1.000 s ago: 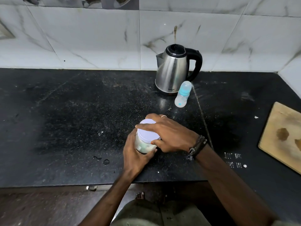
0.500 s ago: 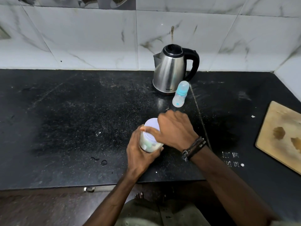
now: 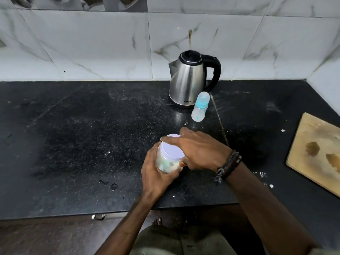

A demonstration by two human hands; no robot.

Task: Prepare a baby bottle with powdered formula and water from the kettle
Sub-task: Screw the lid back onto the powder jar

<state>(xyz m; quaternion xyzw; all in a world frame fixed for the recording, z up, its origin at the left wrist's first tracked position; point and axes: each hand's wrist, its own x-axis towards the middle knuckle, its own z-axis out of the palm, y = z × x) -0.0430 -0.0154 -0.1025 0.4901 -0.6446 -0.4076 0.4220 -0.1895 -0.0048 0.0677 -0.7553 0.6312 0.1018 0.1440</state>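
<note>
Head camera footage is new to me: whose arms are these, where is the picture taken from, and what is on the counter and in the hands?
There is no machine here. A person wears one wide-angle camera on the head, looking down at their own two arms. The left hand grips a clear jar of pale powder; the right hand covers its white lid, which is on. On the black counter behind stand a steel kettle and a capped baby bottle. A wooden board lies to the right.
</note>
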